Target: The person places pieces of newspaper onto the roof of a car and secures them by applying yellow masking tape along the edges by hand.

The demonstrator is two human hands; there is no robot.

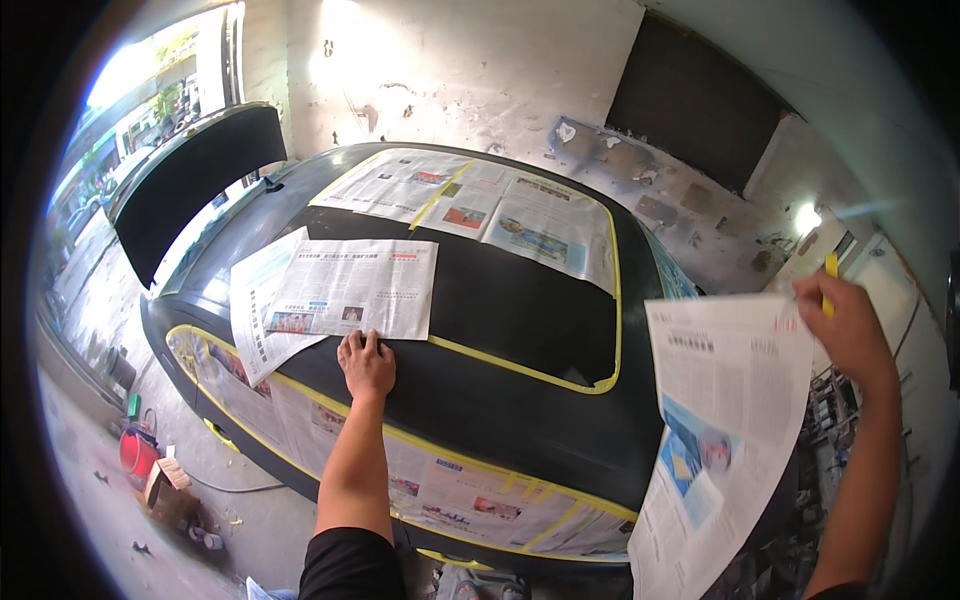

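Note:
My left hand (366, 366) lies on the lower edge of a newspaper sheet (360, 285) on the roof of a black car (525, 416), fingers slightly apart. Beneath that sheet, a second newspaper sheet (259, 300) hangs at a slant over the roof's edge. At the right, my right hand (844, 319) is raised, gripping the top corner of a hanging newspaper sheet (735, 375). A narrow yellow object (830, 285) is also in this hand; its kind is unclear. Yellow masking tape (517, 366) borders a dark roof panel (525, 307), whose far part is covered with taped newspaper (480, 202).
Newspaper (450, 487) taped in yellow covers the car's near side windows. A raised rear lid (202, 180) stands at the left. On the floor are a red bucket (139, 452), a cardboard box (169, 495) and a hose (240, 490). A stained wall (465, 75) rises behind the car.

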